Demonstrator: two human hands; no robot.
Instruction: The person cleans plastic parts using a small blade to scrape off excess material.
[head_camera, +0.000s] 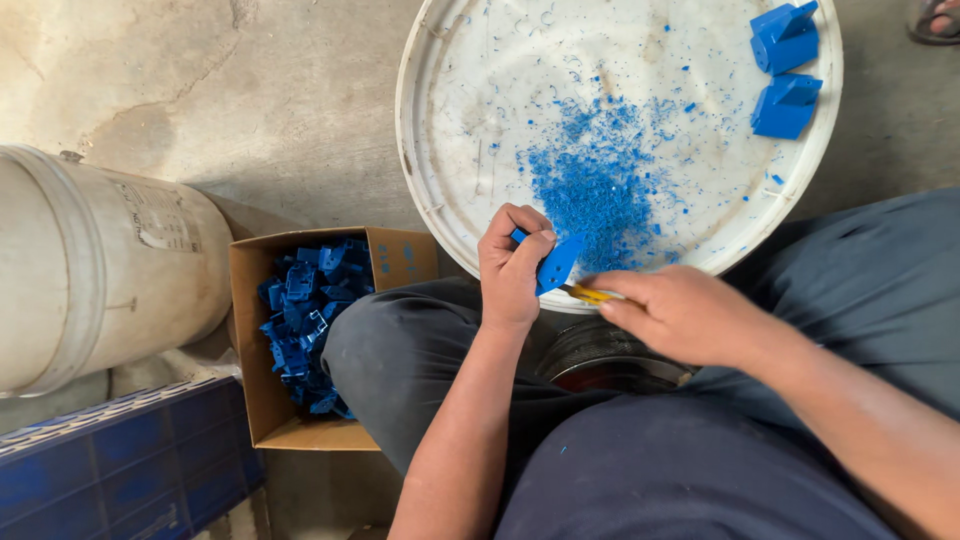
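My left hand (512, 265) grips a small blue plastic part (556, 263) over the near rim of a round white lid (440, 190). My right hand (680, 312) holds a yellow-handled cutting tool (590, 294) with its tip against the part. A heap of blue plastic shavings (592, 190) lies on the lid just beyond my hands. Two more blue plastic parts (786, 38) (786, 105) rest at the lid's far right edge.
A cardboard box (262, 400) holding several blue parts (305, 320) stands by my left knee. A large white bucket (90, 260) lies on its side at the left, above a blue crate (120, 470). Below the lid, between my legs, is a dark round container (600, 362). The floor is concrete.
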